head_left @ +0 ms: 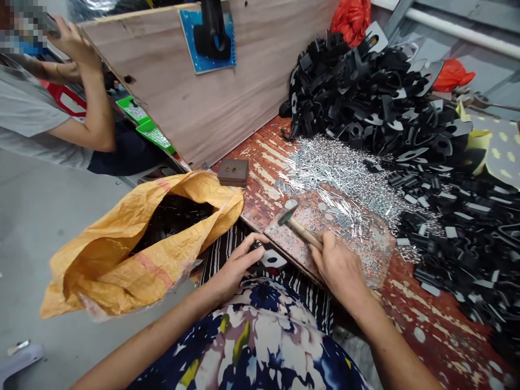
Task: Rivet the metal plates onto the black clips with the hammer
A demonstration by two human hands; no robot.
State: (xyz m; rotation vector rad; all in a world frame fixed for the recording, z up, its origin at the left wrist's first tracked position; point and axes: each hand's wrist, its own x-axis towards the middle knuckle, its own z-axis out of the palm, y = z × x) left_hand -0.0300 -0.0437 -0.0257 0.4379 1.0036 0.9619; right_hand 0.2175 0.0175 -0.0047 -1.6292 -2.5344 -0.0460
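One sack [182,250] off the table's [422,306] left corner holds dark parts; two green trays [143,127] behind the upright board [170,89] hold small pale pieces. The right hand's [339,265] grip clasps one hammer [304,233], head over the near edge's slab [280,230]; the left hand's [238,265] pinches a shiny piece [257,245] beside that edge. One block [233,171] sits at the left corner. Countless pins [345,170] and black parts [365,97] crowd the far side.

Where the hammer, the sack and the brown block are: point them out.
Hammer [301,231]: head view, on its wooden handle.
Sack [122,285]: head view, on its near side wall.
Brown block [233,175]: head view, on its top face.
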